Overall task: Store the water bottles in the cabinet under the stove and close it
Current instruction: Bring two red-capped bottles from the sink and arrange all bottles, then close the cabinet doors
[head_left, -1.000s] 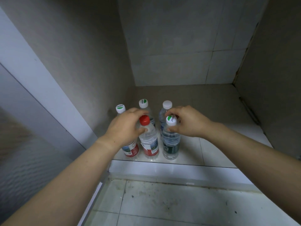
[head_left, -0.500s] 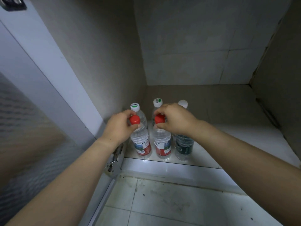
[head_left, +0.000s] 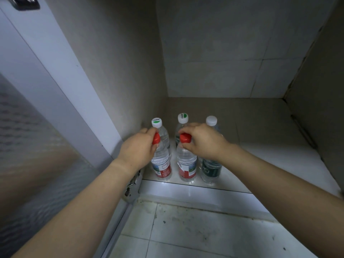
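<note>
Bottles in — door open.
My left hand [head_left: 137, 151] pinches the cap of the left red-capped bottle [head_left: 161, 162], my right hand [head_left: 204, 142] that of the right red-capped bottle [head_left: 187, 164]. Both stand on the cabinet floor [head_left: 260, 146], other bottles [head_left: 211, 121] just behind my fingers — letting go and shutting the door [head_left: 37, 164] beside my left wrist remain.

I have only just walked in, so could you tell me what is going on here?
A person is storing water bottles in a cabinet. The left hand grips the cap of the left red-capped bottle, and the right hand pinches the cap of the middle red-capped bottle. A green-labelled bottle stands beside them, with three white-capped bottles behind. All stand upright on the cabinet floor. The door is open.
</note>
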